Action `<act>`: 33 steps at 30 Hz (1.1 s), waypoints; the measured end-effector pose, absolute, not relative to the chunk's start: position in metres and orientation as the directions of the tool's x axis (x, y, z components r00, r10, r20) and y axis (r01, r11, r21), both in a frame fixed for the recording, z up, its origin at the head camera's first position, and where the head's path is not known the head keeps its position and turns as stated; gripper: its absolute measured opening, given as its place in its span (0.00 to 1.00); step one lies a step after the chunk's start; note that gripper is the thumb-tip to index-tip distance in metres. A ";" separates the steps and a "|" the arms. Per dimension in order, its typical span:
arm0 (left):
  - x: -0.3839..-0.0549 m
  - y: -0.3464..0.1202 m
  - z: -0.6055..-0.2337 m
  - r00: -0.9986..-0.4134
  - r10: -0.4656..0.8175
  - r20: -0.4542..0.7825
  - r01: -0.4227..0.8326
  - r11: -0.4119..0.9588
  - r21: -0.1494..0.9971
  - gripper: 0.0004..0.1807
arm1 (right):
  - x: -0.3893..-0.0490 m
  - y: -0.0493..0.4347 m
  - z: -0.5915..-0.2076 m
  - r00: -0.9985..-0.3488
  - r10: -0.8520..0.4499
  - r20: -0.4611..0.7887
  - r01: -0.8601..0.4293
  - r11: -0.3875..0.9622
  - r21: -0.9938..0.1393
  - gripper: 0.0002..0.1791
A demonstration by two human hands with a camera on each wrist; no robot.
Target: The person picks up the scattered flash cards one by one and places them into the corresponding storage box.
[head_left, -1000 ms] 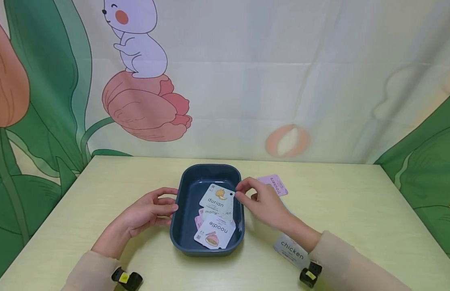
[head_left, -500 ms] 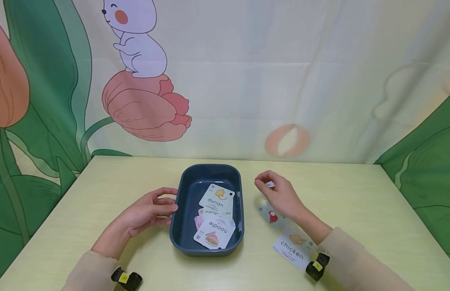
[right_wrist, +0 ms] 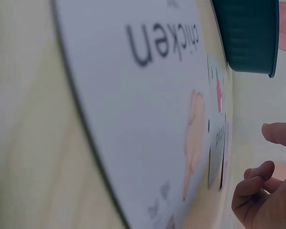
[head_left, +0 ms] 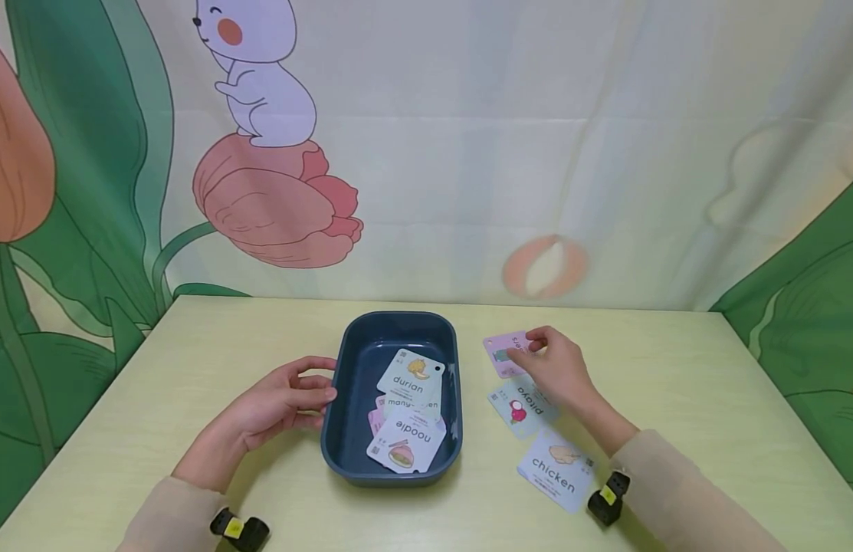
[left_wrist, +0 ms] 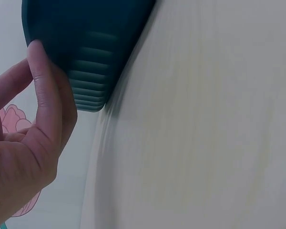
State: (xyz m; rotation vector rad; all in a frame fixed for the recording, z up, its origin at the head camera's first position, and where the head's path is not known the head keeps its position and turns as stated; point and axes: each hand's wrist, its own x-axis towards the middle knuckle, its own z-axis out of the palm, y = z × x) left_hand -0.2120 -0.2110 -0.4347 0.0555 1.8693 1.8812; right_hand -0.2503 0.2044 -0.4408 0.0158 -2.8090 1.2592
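Purple card [head_left: 495, 353] just beneath the loosely parted thumb and fingers of the right hand [head_left: 557, 366]; pitaya card [head_left: 517, 414] on that hand's thumb side; blue tray [head_left: 392, 478] touching the relaxed left hand's [head_left: 288, 395] fingertips.

A glossy dark-blue tray with rounded corners [head_left: 360, 383] sits upright on the pale tabletop [head_left: 674, 406], overlapping printed cards [head_left: 407, 425] inside. Near its right side, a purple-pink picture card [head_left: 498, 350] lies partly hidden by the right hand [head_left: 559, 369].
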 end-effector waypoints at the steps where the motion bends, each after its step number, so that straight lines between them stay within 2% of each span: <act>1: -0.212 -0.211 -0.435 -0.882 0.360 -0.304 -0.306 0.052 0.950 0.34 | -0.251 0.206 -0.442 -0.998 0.021 0.057 -0.029 0.670 -0.741 0.29; 14: -0.212 -0.211 -0.434 -0.879 0.369 -0.301 -0.303 0.054 0.951 0.33 | -0.253 0.218 -0.444 -0.999 0.014 -0.040 0.034 0.811 -0.584 0.39; 24: -0.212 -0.211 -0.432 -0.877 0.373 -0.303 -0.307 0.052 0.950 0.33 | -0.253 0.217 -0.442 -0.997 0.010 -0.072 0.043 0.881 -0.471 0.33; 33: -0.211 -0.211 -0.432 -0.877 0.372 -0.304 -0.309 0.049 0.950 0.33 | -0.254 0.217 -0.440 -0.997 0.009 -0.074 0.043 0.880 -0.474 0.31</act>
